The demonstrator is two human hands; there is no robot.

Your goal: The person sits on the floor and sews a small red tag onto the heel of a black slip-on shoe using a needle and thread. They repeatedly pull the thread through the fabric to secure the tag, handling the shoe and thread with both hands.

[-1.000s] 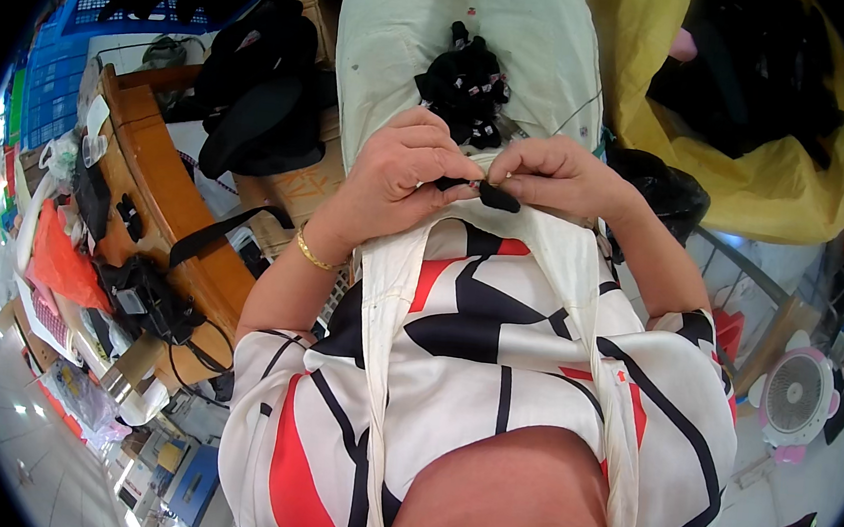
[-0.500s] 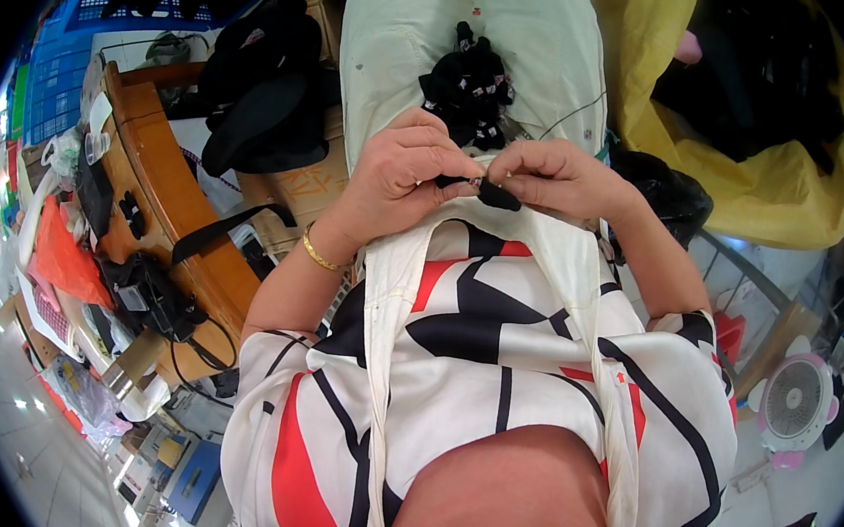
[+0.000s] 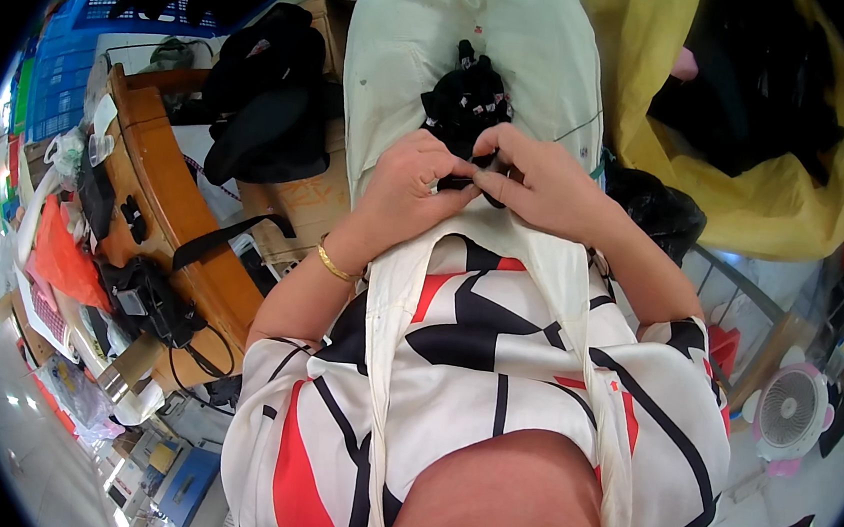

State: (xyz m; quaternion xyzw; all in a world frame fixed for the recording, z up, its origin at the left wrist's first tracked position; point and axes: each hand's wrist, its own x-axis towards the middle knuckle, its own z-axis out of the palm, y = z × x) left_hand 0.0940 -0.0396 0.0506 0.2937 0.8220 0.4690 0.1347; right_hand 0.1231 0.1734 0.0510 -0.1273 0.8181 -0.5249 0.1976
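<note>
My left hand [image 3: 417,181] and my right hand [image 3: 541,186] meet in front of my apron [image 3: 553,260], fingertips pinched together. Between them is a small black cloth piece [image 3: 457,182], mostly hidden by the fingers. Its exact kind does not show. Just beyond my fingers, a heap of small black cloth pieces [image 3: 467,97] with pale spots lies on a white cloth-covered cushion [image 3: 389,70].
On the left stands a wooden table [image 3: 162,191] with a black bag [image 3: 153,300] by its edge. Black cloth items [image 3: 269,120] are stacked near a cardboard box [image 3: 297,202]. At right, a yellow sack [image 3: 637,102] holds black cloth; a white fan [image 3: 790,411] stands lower down.
My fingertips have drawn closer together, and my right hand has turned over the black cloth piece. Less of the piece shows now than before.
</note>
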